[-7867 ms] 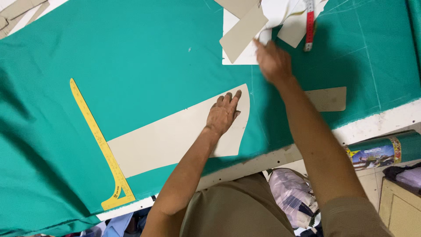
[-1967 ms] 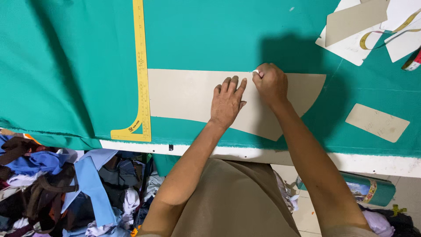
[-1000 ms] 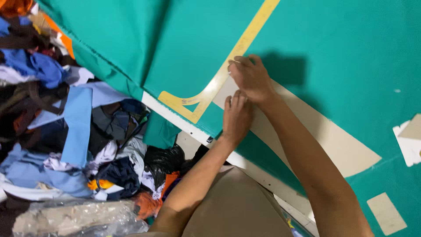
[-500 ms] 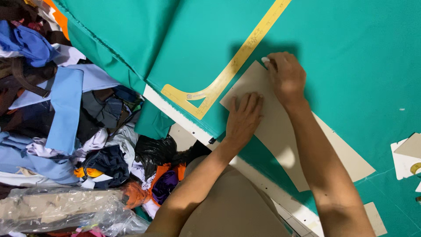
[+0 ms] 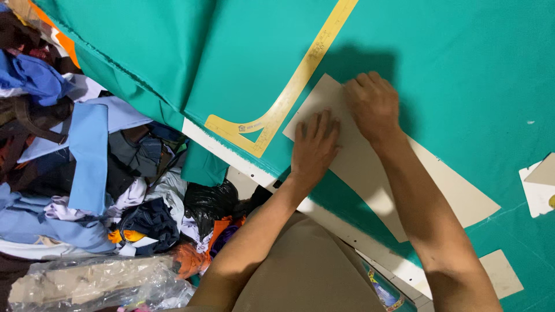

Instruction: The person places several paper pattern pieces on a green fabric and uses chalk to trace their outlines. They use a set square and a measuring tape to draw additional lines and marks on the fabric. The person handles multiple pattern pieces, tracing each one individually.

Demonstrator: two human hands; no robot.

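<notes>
Bright overhead light, sharp focus, soft shadow beyond the hands.

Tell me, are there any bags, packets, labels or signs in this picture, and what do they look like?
Clear plastic bag: bottom left on the floor, crumpled, see-through, something tan inside.
Black bag: below the table edge among the clothes, shiny and bunched.
Printed package: bottom middle, under the table edge, only a colourful corner shows.
Yellow ruler: on the green fabric, curved end with a small printed mark.
No signs or screens.

Item: my left hand and right hand, flat on beige card pattern, over green fabric; yellow curved ruler beside.
</notes>
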